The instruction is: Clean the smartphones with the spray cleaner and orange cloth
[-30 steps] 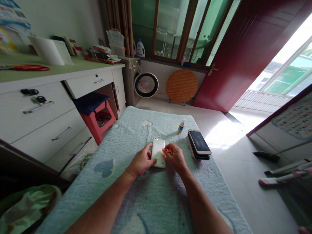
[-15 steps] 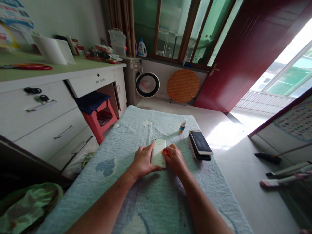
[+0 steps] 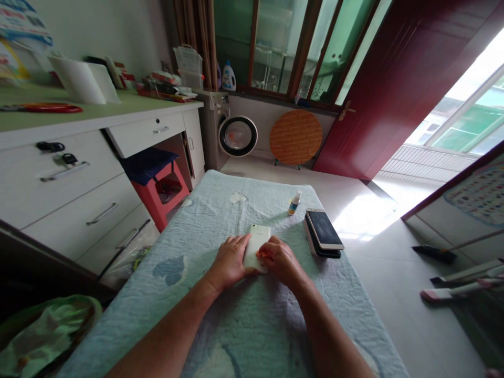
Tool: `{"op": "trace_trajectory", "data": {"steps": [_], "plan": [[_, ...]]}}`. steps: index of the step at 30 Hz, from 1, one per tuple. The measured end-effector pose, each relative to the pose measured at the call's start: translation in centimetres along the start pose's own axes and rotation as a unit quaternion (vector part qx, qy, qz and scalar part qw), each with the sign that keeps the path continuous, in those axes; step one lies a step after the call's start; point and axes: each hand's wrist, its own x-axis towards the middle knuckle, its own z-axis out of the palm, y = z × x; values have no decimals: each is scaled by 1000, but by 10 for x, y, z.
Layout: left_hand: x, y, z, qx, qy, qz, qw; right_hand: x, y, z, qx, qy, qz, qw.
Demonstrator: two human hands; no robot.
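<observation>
Phone (image 3: 258, 236), left hand (image 3: 229, 261) gripping, right hand (image 3: 281, 258) pinching orange cloth (image 3: 260, 254)

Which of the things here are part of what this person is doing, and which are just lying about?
Part of the job:
white phone, held in place by the left hand
orange piece, pinched in the right hand
probably the spray bottle and phone stack, close by

Seemingly just lying about:
paper roll
red-handled tool
stool
</observation>
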Motion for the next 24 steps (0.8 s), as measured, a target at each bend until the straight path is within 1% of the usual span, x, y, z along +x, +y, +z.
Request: {"op": "trace_trajectory", "data": {"steps": [3,6,9,14,18,21,24], "plan": [[0,1,0,14,1,-5,1000,2,5,-3,-7,6,28,1000],[0,1,-2,17,-12,-11,1000,2,6,-5,-7,-3,33,999],[-1,0,-2,19,-18,-10,1000,2,-1,-3,-15,-9,20,1000],[-1,2,0,27,-9,-7,1000,6,-18,10,-44,-6,-19,999],[-2,4,2,34,-3,-7,999,9,-25,16,-43,-20,-29,998],[-2,6,2,38,1,-13,999,6,-22,9,-40,-33,-23,998],[-3,7,0,43,-2,-14,999,1,-15,-4,-27,-37,-4,999]]}}
